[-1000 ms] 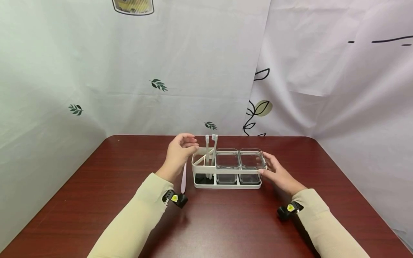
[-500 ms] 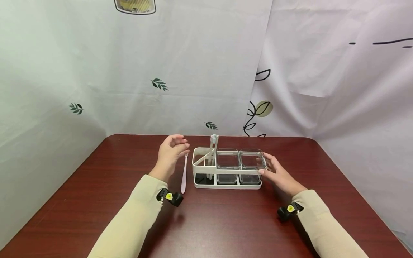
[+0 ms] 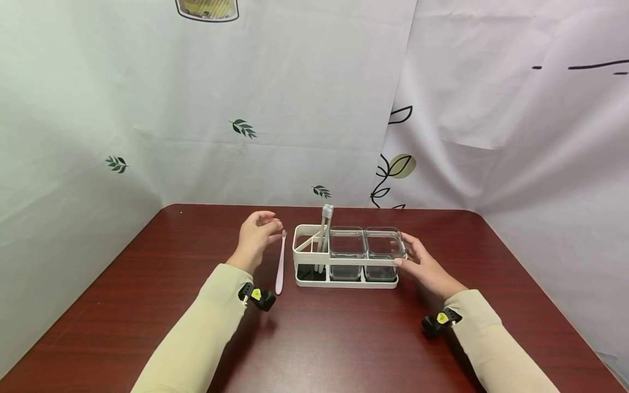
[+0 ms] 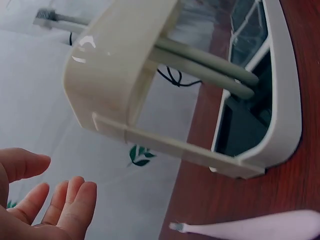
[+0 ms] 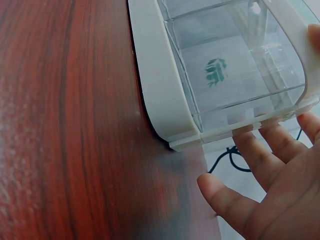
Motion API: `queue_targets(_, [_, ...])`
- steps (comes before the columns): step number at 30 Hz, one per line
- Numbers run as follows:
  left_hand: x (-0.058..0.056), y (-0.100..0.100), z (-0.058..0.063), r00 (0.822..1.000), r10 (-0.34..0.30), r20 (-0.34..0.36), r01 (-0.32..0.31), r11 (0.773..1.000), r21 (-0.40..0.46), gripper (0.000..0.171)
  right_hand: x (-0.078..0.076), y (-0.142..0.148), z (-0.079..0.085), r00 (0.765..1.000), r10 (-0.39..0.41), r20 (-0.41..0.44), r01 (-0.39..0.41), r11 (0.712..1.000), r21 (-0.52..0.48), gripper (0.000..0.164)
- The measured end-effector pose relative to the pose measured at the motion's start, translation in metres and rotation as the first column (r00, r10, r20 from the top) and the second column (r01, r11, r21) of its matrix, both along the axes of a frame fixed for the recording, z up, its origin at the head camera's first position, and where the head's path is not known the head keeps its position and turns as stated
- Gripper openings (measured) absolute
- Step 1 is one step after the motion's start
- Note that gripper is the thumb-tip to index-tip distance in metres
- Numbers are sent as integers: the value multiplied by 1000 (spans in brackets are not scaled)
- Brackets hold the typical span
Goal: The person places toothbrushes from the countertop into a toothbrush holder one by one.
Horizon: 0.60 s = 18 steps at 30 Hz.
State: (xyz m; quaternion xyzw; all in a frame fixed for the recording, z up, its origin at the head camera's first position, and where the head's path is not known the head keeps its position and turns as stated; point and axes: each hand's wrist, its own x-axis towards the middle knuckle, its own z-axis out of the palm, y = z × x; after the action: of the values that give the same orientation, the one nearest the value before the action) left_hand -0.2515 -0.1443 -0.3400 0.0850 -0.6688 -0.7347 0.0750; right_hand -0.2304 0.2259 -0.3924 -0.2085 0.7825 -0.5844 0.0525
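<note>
A white toothbrush holder point(image 3: 361, 284) stands mid-table, with two clear square cups point(image 3: 346, 243) in its right part. Two pale toothbrushes point(image 3: 322, 234) lean to the right in a left compartment, heads close together. My right hand point(image 3: 425, 267) holds the holder's right end, thumb on the front rail and fingers around the side. My left hand point(image 3: 255, 237) hovers left of the holder, fingers loosely bent with nothing between them. Beside it a pink toothbrush point(image 3: 280, 270) lies on the table, bristle end away from me; its head also shows in the left wrist view.
The dark red wooden table point(image 3: 344, 338) ends at a white curtain point(image 3: 275, 109) with leaf prints, hanging behind and at both sides. A black wrist camera point(image 3: 262, 299) is strapped to the left sleeve, another camera point(image 3: 433, 324) to the right one.
My left hand has moved left and slightly down, away from the holder. The left one of the two standing toothbrushes has tipped right against the other. My right hand has stayed put.
</note>
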Motion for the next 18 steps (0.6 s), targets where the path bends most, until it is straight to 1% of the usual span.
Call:
queue_targets(8, [-9,-8,-9,996,-18,90,18,1000,7,31,1,1,1,1000,-2,-10,2,1000,14,67])
queue_targets(18, [-17,-13,-18,990,-19,143,22,1000,-20,32,0,1,-1,1000,-1,-10,1,1000,5,66])
